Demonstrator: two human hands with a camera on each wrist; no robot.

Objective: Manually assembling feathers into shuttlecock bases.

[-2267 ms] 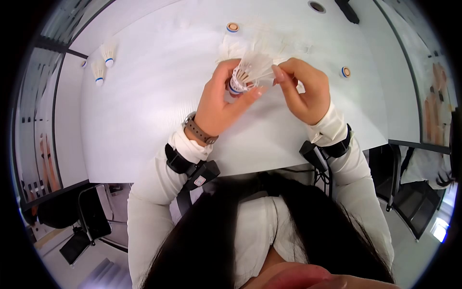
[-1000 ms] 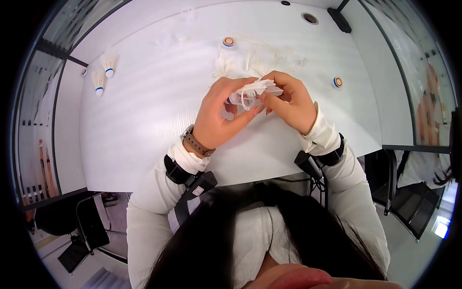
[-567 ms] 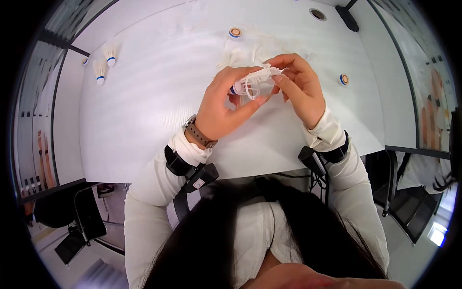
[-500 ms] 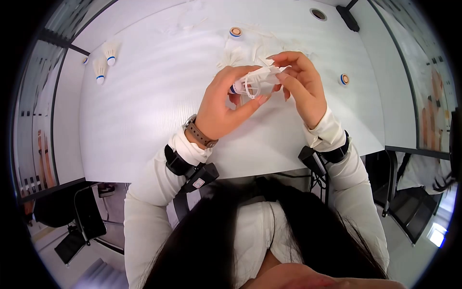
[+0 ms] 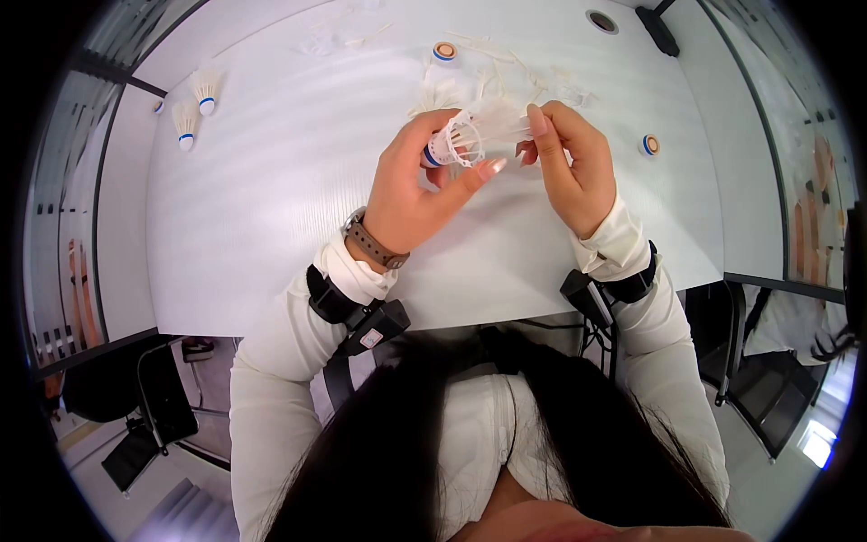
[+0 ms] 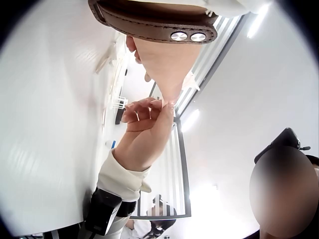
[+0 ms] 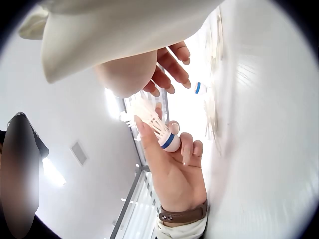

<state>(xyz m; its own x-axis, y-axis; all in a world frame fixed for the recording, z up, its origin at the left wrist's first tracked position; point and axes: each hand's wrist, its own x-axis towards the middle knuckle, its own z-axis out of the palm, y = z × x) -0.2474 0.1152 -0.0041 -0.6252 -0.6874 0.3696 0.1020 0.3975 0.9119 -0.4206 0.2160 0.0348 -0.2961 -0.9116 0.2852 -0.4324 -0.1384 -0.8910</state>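
Note:
My left hand (image 5: 411, 190) grips a shuttlecock (image 5: 437, 152) with a blue band near its cork, its open end tilted toward the right hand. A white lattice ring shows around its rim, with feathers sticking out beyond it. My right hand (image 5: 575, 167) pinches a white feather (image 5: 517, 129) between thumb and index finger at that open end. In the right wrist view the left hand (image 7: 177, 181) holds the shuttlecock (image 7: 170, 142) by its cork end. The left wrist view shows the right hand (image 6: 142, 144) with thumb and index fingertip together; the shuttlecock is mostly hidden there.
Two whole shuttlecocks (image 5: 206, 95) (image 5: 186, 131) lie at the left on the white table (image 5: 271, 226). A featherless cork (image 5: 443, 51) sits at the back, another cork (image 5: 649, 144) at the right. Loose feathers (image 5: 492, 77) are scattered beyond the hands.
The right hand has shifted slightly to the right, its thumb and index finger closing on a feather. The left hand has turned the shuttlecock so that its rim shows more fully.

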